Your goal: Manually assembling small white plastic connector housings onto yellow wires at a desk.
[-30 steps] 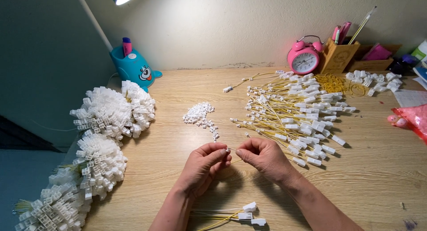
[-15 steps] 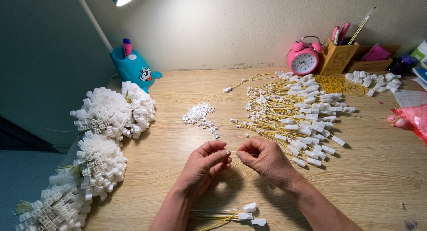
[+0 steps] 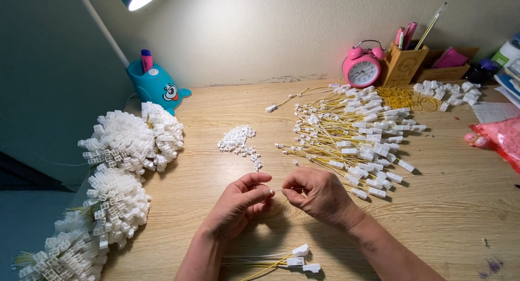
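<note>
Wooden surface [image 3: 444, 205]: thin wire [image 3: 277, 190] pinched taut between left fingers [image 3: 264, 190] and right fingers [image 3: 290, 190]; small white pieces [image 3: 238, 141] heaped beyond for reach.

Light wooden counter [image 3: 455, 205], pretty packed. Big heap of yellow wires with white connectors [image 3: 355, 135] far right, small pile of loose white plugs [image 3: 238, 141] in the middle, fluffy bundles of finished connectors [image 3: 122, 167] along the left edge, pink alarm clock [image 3: 362, 67] at the far side.
</note>
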